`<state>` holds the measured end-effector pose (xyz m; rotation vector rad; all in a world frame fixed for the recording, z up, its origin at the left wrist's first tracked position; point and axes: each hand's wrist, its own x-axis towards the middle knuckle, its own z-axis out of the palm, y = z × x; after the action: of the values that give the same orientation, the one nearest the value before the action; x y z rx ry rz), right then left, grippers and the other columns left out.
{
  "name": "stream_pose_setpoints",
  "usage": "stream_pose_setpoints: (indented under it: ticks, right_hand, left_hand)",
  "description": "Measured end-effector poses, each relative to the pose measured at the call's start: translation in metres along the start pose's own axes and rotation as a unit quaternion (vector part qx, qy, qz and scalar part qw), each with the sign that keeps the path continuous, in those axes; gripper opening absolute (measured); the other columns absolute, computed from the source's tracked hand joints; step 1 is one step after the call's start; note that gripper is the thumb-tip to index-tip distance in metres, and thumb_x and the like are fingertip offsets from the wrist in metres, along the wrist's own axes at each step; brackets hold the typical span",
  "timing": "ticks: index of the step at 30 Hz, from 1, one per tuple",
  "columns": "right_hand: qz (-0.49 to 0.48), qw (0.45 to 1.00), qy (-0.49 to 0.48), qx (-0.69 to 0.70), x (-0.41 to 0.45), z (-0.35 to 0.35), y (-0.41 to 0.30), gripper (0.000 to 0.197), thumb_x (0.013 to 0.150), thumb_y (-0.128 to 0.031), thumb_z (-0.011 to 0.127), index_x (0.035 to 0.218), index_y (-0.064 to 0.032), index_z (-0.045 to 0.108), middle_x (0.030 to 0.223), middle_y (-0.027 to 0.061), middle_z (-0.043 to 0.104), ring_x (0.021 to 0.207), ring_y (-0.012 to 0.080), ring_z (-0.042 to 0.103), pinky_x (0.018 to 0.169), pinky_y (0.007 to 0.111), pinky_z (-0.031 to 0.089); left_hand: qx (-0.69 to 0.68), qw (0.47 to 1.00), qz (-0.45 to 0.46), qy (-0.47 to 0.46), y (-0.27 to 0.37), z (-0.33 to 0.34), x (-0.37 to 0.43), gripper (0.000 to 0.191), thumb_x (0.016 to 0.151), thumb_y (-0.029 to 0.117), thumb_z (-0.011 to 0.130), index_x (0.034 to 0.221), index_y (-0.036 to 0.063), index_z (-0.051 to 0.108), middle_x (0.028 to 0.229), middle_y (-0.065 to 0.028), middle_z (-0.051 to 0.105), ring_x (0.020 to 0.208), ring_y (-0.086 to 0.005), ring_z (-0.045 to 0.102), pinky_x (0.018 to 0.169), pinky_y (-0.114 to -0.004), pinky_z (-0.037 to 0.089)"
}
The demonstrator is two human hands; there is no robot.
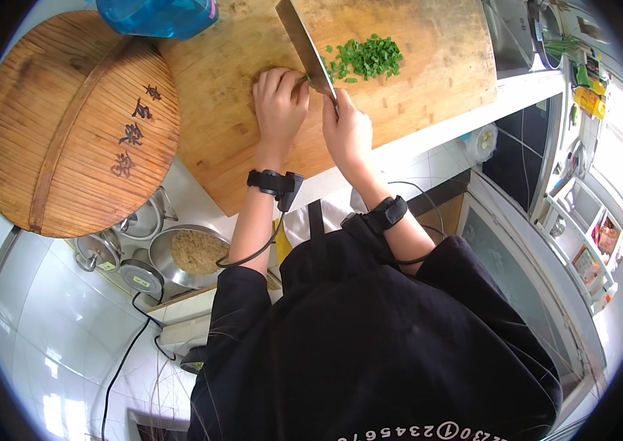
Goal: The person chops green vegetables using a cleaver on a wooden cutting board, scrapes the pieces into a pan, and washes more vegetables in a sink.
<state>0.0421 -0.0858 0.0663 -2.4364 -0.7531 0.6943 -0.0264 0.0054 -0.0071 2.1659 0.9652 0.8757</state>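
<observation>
My right hand (347,124) grips the handle of a kitchen cleaver (307,49), whose blade stands on edge over the wooden chopping board (223,138). Just left of the blade, my left hand (283,96) rests on the board with bent fingers, holding a piece of green stalk (306,79) that is mostly hidden under the fingertips. Chopped green leaves (371,57) lie in a loose pile right of the blade, and a few bits touch the blade's side.
A round wooden lid (80,121) with dark writing overlaps the board's left side. At the top left stands a blue translucent container (162,16). Below the lid are a steel bowl of brown crumbly food (195,251) and several lidded pots. A cable hangs from each wrist strap.
</observation>
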Motion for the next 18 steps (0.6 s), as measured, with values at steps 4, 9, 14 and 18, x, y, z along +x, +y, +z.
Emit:
stream_pose_setpoints:
  ticks: [4, 9, 14, 18]
  right_hand:
    - [0.003, 0.998, -0.022, -0.053, -0.003, 0.003, 0.002, 0.016, 0.096, -0.02, 0.051, 0.102, -0.0062, 0.055, 0.063, 0.0221, 0.06, 0.061, 0.0427, 0.06, 0.055, 0.05, 0.047]
    - [-0.017, 0.995, -0.024, -0.096, 0.002, 0.012, 0.0, 0.016, 0.097, -0.021, 0.049, 0.106, -0.0077, 0.051, 0.062, 0.0219, 0.06, 0.059, 0.0425, 0.06, 0.054, 0.052, 0.048]
    - [-0.013, 0.997, -0.002, -0.079, 0.013, 0.013, -0.008, 0.015, 0.096, -0.02, 0.05, 0.101, -0.0064, 0.053, 0.063, 0.0215, 0.061, 0.059, 0.0422, 0.06, 0.054, 0.051, 0.048]
    - [0.003, 0.999, 0.028, -0.02, 0.012, 0.004, 0.005, 0.015, 0.095, -0.017, 0.054, 0.095, -0.0025, 0.057, 0.065, 0.0207, 0.061, 0.062, 0.0406, 0.061, 0.053, 0.048, 0.046]
  left_hand:
    - [-0.003, 1.0, -0.008, -0.016, -0.001, 0.0, 0.0, 0.009, 0.074, 0.008, 0.071, 0.081, 0.0083, 0.066, 0.085, -0.003, 0.06, 0.086, -0.0256, 0.056, 0.075, -0.038, 0.04]
    - [0.016, 0.999, -0.005, -0.052, -0.007, 0.002, 0.002, 0.011, 0.073, 0.008, 0.073, 0.081, 0.0103, 0.066, 0.086, -0.0017, 0.061, 0.086, -0.0248, 0.057, 0.074, -0.038, 0.04]
    - [0.03, 0.996, 0.02, -0.076, -0.01, 0.0, 0.004, 0.008, 0.074, 0.009, 0.071, 0.079, 0.0115, 0.066, 0.083, -0.0014, 0.06, 0.084, -0.0238, 0.057, 0.072, -0.038, 0.039]
    - [-0.01, 0.999, 0.023, -0.034, -0.01, 0.003, -0.004, 0.008, 0.076, 0.005, 0.069, 0.082, 0.0102, 0.067, 0.088, -0.0016, 0.065, 0.085, -0.0232, 0.059, 0.076, -0.037, 0.041]
